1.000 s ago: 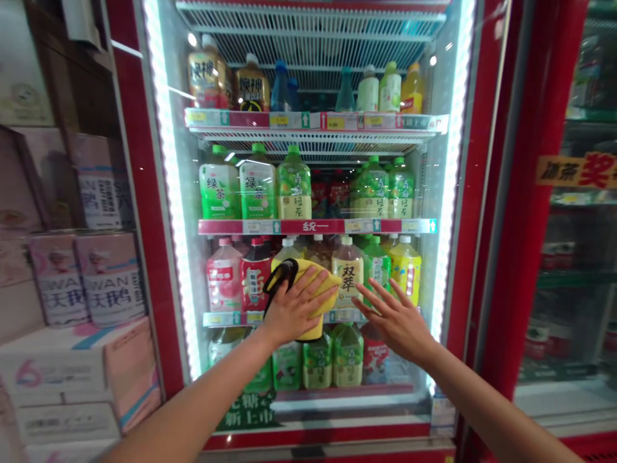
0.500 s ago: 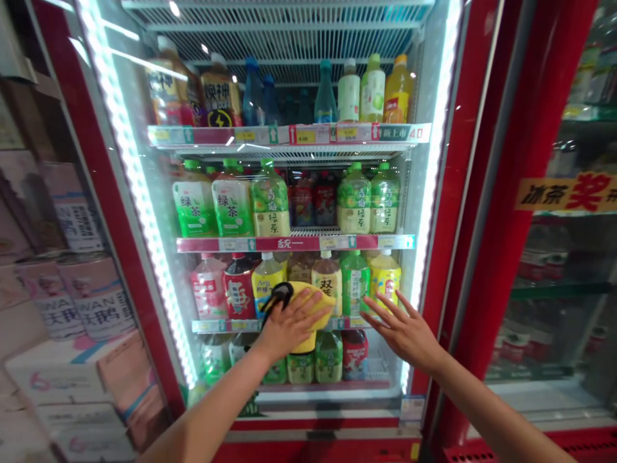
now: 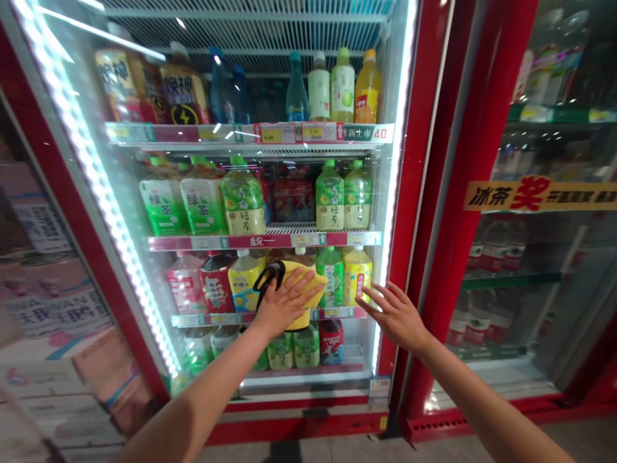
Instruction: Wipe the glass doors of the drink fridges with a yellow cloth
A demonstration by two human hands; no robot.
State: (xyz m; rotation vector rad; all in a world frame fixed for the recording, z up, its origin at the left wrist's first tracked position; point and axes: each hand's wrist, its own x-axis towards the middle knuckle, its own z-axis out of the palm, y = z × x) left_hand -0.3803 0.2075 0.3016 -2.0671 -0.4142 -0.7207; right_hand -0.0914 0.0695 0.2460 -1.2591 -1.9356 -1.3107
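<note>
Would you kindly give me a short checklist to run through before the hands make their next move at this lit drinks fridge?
1. Left hand over the yellow cloth: ok.
2. Right hand open, holding nothing: ok.
3. Cloth lying flat: not ok, its black edging curls up.
4. Right palm touching the glass front: cannot tell.
5. White-labelled green tea bottles upright: ok.

Yellow on the cloth, black along its edge. Red on the fridge frame. Orange on the bottle by the right edge of the upper shelf. Tan on the banner, lettered in black and red.
</note>
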